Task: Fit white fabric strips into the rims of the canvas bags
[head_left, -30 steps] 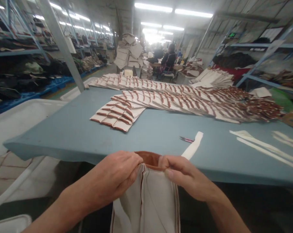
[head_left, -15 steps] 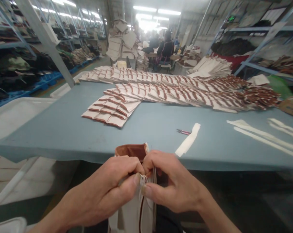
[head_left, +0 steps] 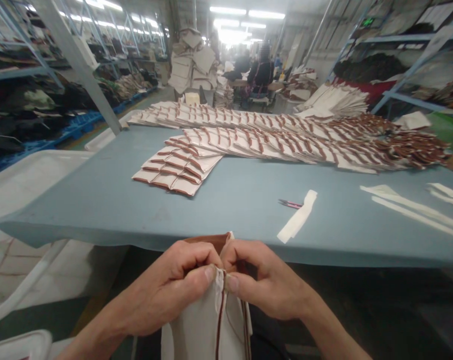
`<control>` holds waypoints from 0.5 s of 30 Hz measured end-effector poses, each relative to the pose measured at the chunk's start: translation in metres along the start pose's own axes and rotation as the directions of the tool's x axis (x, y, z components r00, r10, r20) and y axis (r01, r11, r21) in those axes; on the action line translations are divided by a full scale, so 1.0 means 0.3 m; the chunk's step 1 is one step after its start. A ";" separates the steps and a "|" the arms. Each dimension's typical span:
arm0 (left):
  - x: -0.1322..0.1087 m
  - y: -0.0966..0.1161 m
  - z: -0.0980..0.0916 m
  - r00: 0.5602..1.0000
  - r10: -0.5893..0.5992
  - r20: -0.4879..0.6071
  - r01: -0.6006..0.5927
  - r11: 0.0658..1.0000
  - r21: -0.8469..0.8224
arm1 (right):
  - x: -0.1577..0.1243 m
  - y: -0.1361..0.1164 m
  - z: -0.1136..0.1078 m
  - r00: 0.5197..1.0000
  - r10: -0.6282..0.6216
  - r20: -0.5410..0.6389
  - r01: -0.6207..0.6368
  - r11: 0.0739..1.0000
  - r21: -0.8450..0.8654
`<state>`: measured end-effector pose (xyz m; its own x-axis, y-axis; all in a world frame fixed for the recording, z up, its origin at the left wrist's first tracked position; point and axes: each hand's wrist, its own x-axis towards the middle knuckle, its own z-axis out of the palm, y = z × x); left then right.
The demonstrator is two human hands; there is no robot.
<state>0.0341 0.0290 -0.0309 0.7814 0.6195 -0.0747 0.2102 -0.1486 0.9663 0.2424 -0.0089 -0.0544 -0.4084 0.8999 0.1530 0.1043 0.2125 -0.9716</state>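
Observation:
Between my hands is a cream fabric piece (head_left: 196, 325) with brown trim, perhaps a bag or pocket panel, hanging below the table's front edge. My left hand (head_left: 177, 285) pinches its top edge from the left, thumb in front. From the other side my right hand (head_left: 264, 280) pinches the same edge close to a brown-lined seam, thumb also in front. The fingertips of both hands nearly meet there. Brown lining (head_left: 215, 241) shows behind the knuckles. What the curled fingers do behind the cloth is hidden.
On the blue-covered table (head_left: 110, 210) lie long overlapping rows of cream pieces with brown edges (head_left: 249, 142). Thread snips (head_left: 290, 203) rest by a pale strip (head_left: 297, 217); more strips (head_left: 410, 205) lie to the right. A person (head_left: 260, 75) sits far back. White bins (head_left: 31, 175) stand left.
The pinched edge has drawn tighter and the seam now faces me more. Less of the brown lining shows behind my hands. Both hands keep their hold. The view has shifted slightly.

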 end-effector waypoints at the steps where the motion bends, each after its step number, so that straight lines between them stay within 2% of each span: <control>1: -0.001 0.005 -0.003 1.000 -0.007 -0.001 0.007 1.000 0.014 | 0.003 -0.005 0.002 1.000 -0.004 -0.015 0.003 1.000 -0.024; 6: -0.007 0.040 -0.017 0.998 -0.065 -0.012 0.066 0.994 0.081 | 0.016 -0.015 0.023 0.995 -0.013 -0.099 -0.003 0.987 -0.160; 9: -0.012 0.047 -0.026 1.000 -0.026 0.014 0.025 0.997 0.067 | 0.016 -0.018 0.036 0.994 -0.003 -0.108 -0.019 0.978 -0.207; 12: -0.017 0.026 -0.031 0.998 0.007 0.060 -0.008 1.000 0.020 | 0.014 -0.022 0.043 0.996 0.017 -0.086 -0.033 0.981 -0.191; 15: -0.018 -0.012 -0.026 0.997 -0.002 0.078 0.009 0.995 -0.095 | 0.013 -0.017 0.038 0.998 0.053 -0.026 -0.056 0.992 -0.116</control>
<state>0.0245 0.0322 -0.0321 0.8243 0.5581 -0.0952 0.1604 -0.0690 0.9846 0.2300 -0.0107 -0.0509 -0.3787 0.9195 0.1054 0.2314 0.2044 -0.9511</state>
